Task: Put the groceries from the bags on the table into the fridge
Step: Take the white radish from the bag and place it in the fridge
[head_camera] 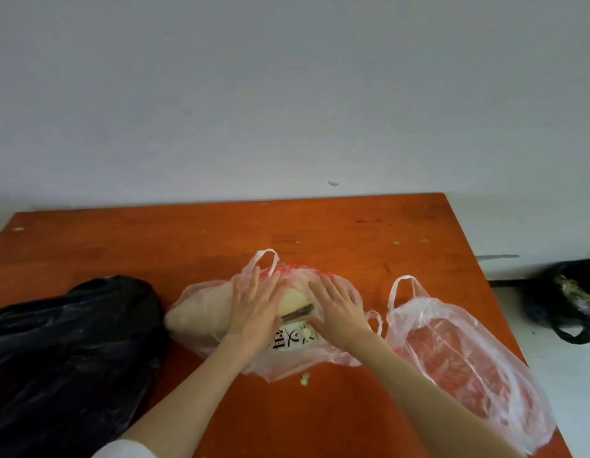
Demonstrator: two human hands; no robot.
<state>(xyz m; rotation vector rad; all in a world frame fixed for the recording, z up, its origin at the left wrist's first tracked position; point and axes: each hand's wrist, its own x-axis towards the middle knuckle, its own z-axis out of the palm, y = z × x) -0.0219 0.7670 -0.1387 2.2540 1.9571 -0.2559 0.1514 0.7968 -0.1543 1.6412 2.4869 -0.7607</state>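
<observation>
A clear plastic bag with red print lies in the middle of the orange table. Pale yellowish groceries and a white packet with black characters show through its mouth. My left hand and my right hand rest flat on top of this bag, fingers straight, either side of the opening. A second clear bag holding something red lies to the right. A large black bag lies on the left.
A grey wall stands behind the table. Off the table's right edge, on the pale floor, sits a black bin bag with scraps in it. Small crumbs lie on the tabletop near the middle bag.
</observation>
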